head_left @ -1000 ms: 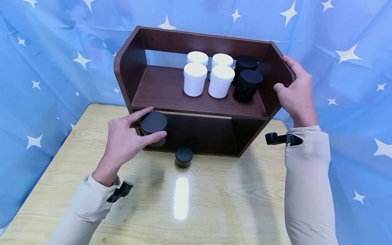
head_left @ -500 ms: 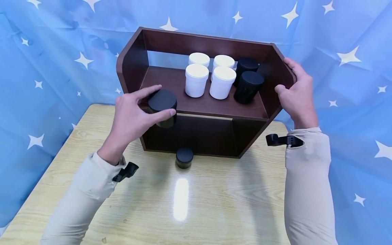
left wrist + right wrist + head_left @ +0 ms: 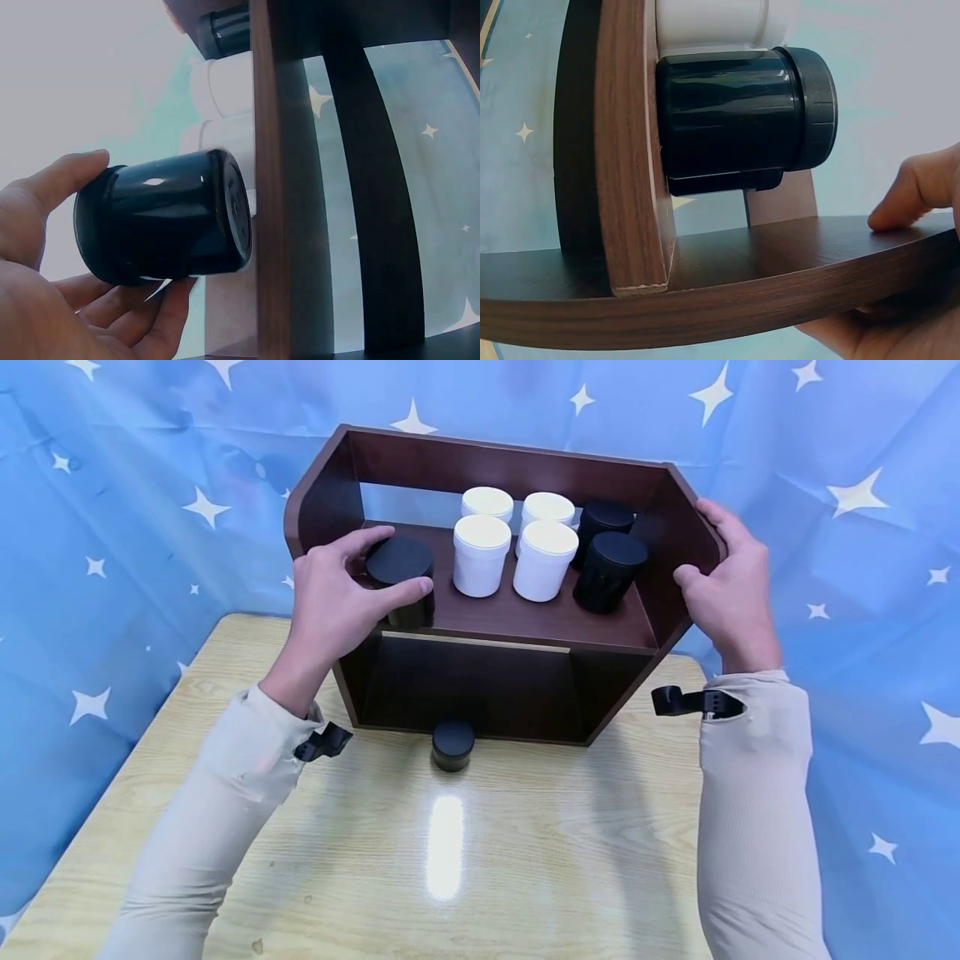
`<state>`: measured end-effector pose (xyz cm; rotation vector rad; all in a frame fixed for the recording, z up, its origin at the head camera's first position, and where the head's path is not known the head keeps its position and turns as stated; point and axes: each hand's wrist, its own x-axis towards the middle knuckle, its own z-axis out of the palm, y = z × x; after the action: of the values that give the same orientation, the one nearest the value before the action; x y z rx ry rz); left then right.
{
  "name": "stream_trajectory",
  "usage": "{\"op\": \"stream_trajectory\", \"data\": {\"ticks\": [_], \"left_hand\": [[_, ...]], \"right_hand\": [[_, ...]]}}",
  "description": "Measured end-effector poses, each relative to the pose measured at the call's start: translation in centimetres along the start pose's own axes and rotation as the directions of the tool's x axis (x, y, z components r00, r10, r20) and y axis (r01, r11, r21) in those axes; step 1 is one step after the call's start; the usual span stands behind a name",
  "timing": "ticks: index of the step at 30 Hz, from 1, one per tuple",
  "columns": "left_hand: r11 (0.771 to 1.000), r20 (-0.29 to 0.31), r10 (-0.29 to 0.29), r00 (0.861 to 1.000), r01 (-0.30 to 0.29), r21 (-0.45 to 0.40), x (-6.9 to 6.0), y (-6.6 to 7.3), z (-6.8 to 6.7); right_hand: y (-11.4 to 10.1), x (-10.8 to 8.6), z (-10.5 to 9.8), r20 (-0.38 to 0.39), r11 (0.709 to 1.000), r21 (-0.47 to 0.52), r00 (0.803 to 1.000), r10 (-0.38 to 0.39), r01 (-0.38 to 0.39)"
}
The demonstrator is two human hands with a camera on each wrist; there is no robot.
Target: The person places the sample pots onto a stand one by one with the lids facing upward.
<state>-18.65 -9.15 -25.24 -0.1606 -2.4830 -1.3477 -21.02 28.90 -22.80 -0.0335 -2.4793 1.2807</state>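
Note:
My left hand point(image 3: 337, 589) grips a black lidded jar point(image 3: 161, 217) between thumb and fingers, at the front left of the upper shelf. In the left wrist view the jar's base faces the shelf's front edge; whether it touches the board I cannot tell. My right hand point(image 3: 731, 581) holds the right side panel of the dark brown shelf unit point(image 3: 480, 628), thumb on the inner face and fingers outside. On the upper shelf several white jars point(image 3: 480, 556) stand in two rows, with a black jar point(image 3: 727, 112) and another black jar point(image 3: 603, 514) behind it, to their right.
A small, low black jar point(image 3: 453, 746) stands on the wooden table point(image 3: 360, 860), just in front of the unit's lower compartment point(image 3: 472, 689). Behind the unit hangs a blue curtain point(image 3: 187, 443) with white stars.
My left hand has raised the black jar from in front of the lower compartment up to the upper shelf, moving slightly right. The right hand stays on the side panel.

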Motion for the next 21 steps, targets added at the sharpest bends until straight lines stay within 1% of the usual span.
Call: {"op": "stream_trajectory", "data": {"ticks": [5,7,10,13,17,21], "left_hand": [[1.000,-0.001,-0.023,1.000,0.023,0.011,0.9,0.0,0.2],[1.000,0.000,-0.018,1.000,0.018,0.023,1.3,0.1,0.2],[0.998,0.002,-0.011,1.000,0.010,0.068,2.1,0.2,0.1],[0.992,0.018,-0.014,1.000,0.012,0.124,3.0,0.5,0.2],[0.983,0.040,-0.046,0.998,0.038,0.179,4.2,0.9,0.8],[0.976,0.031,-0.079,0.996,0.071,0.205,5.5,1.1,1.4]], "right_hand": [[0.0,-0.1,0.0,0.002,1.000,0.001,1.000,-0.002,0.002],[0.1,0.0,0.1,-0.001,1.000,-0.002,1.000,0.002,-0.002],[0.0,0.0,0.1,0.001,1.000,-0.008,1.000,0.006,-0.006],[0.0,0.1,0.1,0.008,1.000,0.001,1.000,0.009,-0.009],[0.0,0.0,-0.1,0.006,1.000,0.012,1.000,0.007,-0.007],[-0.1,0.1,0.0,0.001,1.000,0.005,1.000,0.006,-0.006]]}}
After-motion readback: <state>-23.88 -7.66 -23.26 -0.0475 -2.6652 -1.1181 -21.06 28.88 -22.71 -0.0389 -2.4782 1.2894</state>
